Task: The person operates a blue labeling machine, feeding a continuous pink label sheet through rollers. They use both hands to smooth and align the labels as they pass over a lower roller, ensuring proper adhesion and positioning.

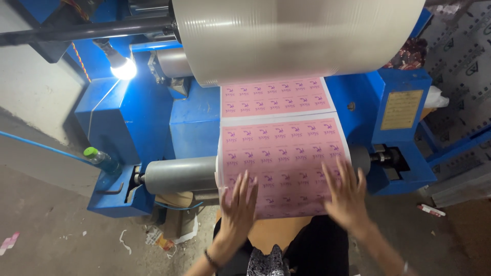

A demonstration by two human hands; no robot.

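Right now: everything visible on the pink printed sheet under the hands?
The pink printed sheet is thin and glossy, covered in a grid of small purple label marks, with white margins and a white cross-band near the top. It comes out from under the large clear film roll, runs down over the grey roller, and lies flat. The left hand and right hand press open-palmed on its lower edge, fingers spread.

A blue machine (pixel 194 122) carries the pink printed film (pixel 284 153) over its grey roller (pixel 179 175).
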